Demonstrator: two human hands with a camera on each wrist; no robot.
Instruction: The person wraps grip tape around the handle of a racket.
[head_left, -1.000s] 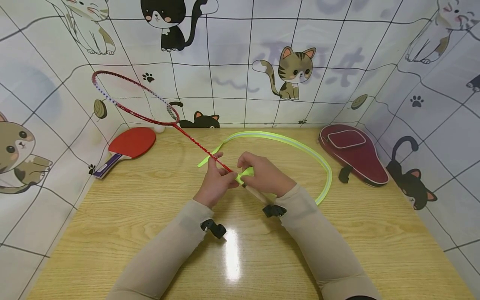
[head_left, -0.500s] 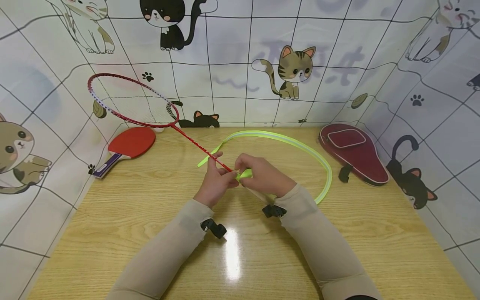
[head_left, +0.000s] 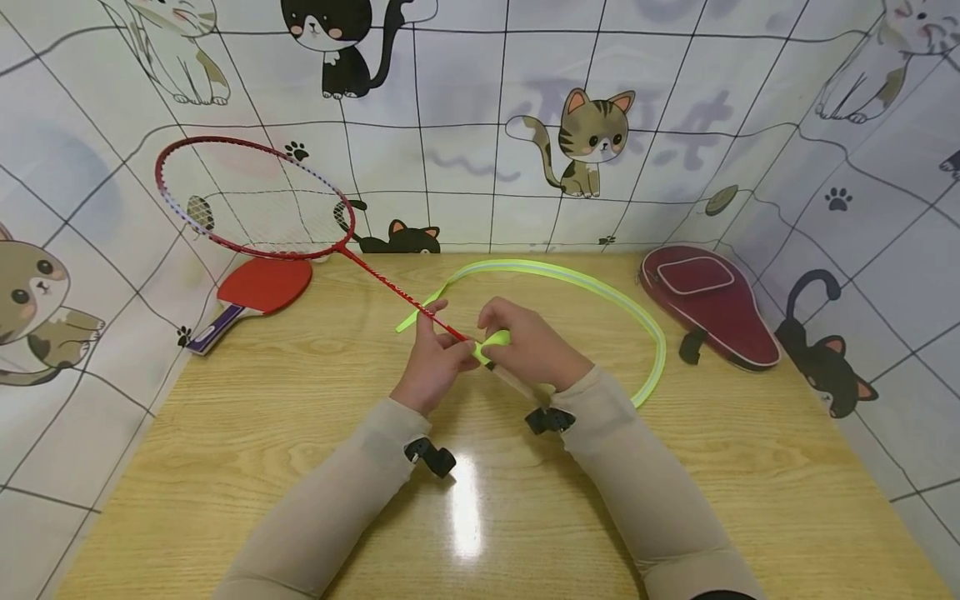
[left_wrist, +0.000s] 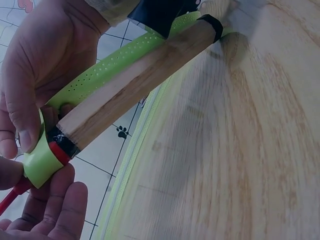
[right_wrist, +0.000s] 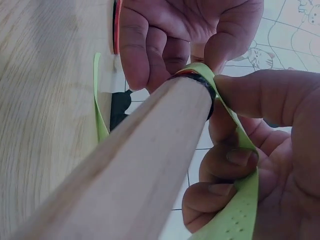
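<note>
A red badminton racket (head_left: 386, 287) is held tilted, its head up at the far left. My left hand (head_left: 431, 371) holds it where the shaft meets the handle. In the left wrist view the bare wooden handle (left_wrist: 115, 95) has black bands near both ends. Lime-green perforated grip tape (left_wrist: 45, 165) wraps round the red cone at the handle's top. My right hand (head_left: 536, 346) pinches this tape between thumb and fingers close to the wrap, as the right wrist view shows. The rest of the tape curves over the table behind the hands, its loose end left of centre.
A red table tennis bat (head_left: 266, 287) lies at the back left, below the racket's head. At the back right is a dark red bat case (head_left: 708, 308). Cat-patterned sheeting (head_left: 465, 158) closes in the table (head_left: 300, 467) at the back and both sides.
The racket's head has swung a little left and turned about its shaft, so more of its strung face shows. Both hands stay nearly in place with their holds.
</note>
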